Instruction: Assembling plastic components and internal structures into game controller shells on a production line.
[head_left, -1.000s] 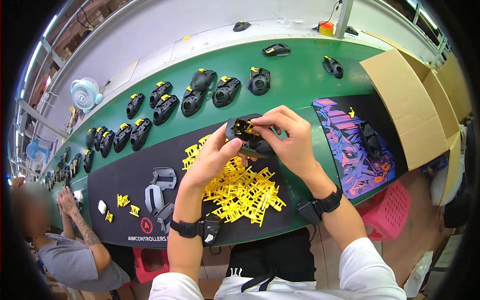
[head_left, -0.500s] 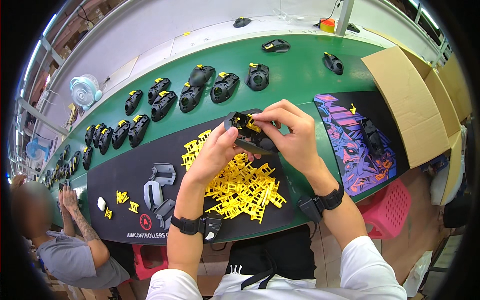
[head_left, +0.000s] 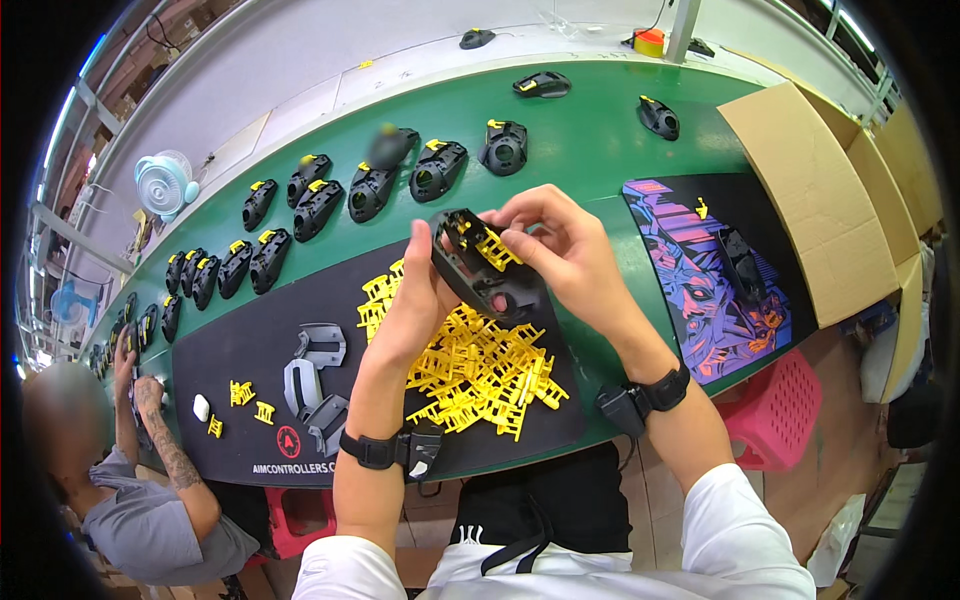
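Observation:
In front of me, a black computer mouse shell is tilted with its hollow inside showing. My left hand is closed around its left side, thumb up along the edge. A yellow plastic bracket sits against the shell's interior. The thumb and fingers of my right hand pinch at this bracket's right end, partly hiding it. Right below both hands, a loose pile of similar yellow brackets covers part of the black mat.
Grey curved panels, a small white object and a few stray brackets lie left on the mat. Several black mouse shells with yellow parts line the green table. A patterned mat and cardboard box are right. A co-worker sits left.
The shell has turned in my hands, showing more of its inside and the round hole at its lower end. My hands shifted slightly left. The co-worker's hands have moved apart.

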